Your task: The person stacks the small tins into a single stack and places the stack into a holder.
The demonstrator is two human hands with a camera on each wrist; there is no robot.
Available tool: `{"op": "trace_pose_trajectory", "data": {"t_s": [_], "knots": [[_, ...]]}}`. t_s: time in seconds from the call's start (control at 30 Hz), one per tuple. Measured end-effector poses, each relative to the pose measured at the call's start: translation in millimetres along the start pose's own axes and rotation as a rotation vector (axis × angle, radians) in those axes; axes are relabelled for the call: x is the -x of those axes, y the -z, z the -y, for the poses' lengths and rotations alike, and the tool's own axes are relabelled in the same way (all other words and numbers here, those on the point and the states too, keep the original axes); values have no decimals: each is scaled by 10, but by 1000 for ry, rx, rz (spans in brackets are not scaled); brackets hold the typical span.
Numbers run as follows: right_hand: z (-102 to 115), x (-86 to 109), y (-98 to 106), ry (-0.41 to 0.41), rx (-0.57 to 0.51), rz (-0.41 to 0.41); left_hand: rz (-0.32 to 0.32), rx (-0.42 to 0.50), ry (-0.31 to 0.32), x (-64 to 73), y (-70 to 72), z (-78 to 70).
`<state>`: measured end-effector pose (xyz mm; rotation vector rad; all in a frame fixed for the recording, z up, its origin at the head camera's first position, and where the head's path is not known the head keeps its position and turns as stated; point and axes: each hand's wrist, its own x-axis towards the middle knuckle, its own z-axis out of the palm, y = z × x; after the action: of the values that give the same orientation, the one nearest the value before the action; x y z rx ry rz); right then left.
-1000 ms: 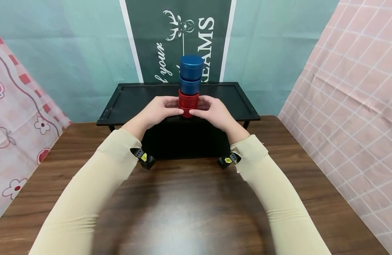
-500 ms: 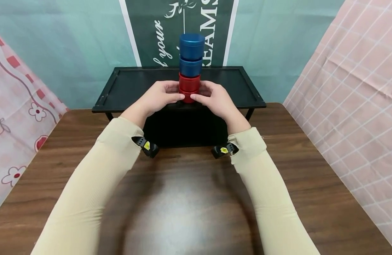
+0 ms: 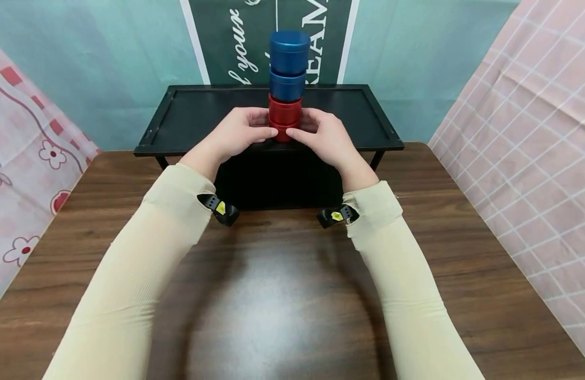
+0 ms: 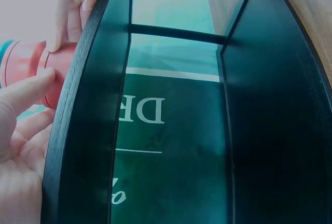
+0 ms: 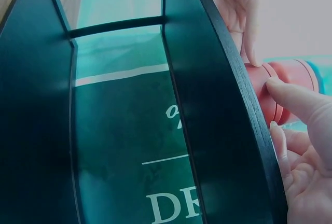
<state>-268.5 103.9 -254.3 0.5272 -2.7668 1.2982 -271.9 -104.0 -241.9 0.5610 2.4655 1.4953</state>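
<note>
A column of round metal containers stands upright near the front edge of the black shelf (image 3: 197,119), with blue sections (image 3: 290,53) on top and red sections (image 3: 285,112) below. My left hand (image 3: 240,129) holds the lowest red section from the left, thumb on its front and fingers round the side. From the right, my right hand (image 3: 324,136) grips the same section, its thumb close to the left one. In the left wrist view, the red metal (image 4: 61,68) shows between thumb and fingers; the shelf board hides its base. The right wrist view shows the right thumb on the red section (image 5: 261,86).
The shelf stands on short legs at the back of the wooden table (image 3: 273,295). Behind hangs a teal cloth (image 3: 107,63) with a dark green printed panel. Pink patterned cloth (image 3: 535,132) hangs on the right, and a flowered cloth (image 3: 31,174) on the left.
The head view has tilted downward, so shelf, containers and hands appear higher in the picture. Both hands keep their hold on the red section, and the column stays upright on the shelf.
</note>
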Motion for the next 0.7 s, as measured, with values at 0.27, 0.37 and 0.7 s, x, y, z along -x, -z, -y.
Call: {"op": "trace_pose_trajectory", "data": {"t_s": [0.27,0.37,0.7], "knots": [[6,18,-24,-5,-23,1,-5,-21,14,31,-3,-11],[3,27,-28,-3,-22,-3,-21,-36,14,39,-14,-10],[-25,142,-30,-4,-12,-153,-129,-131,0,46,-58,5]]}}
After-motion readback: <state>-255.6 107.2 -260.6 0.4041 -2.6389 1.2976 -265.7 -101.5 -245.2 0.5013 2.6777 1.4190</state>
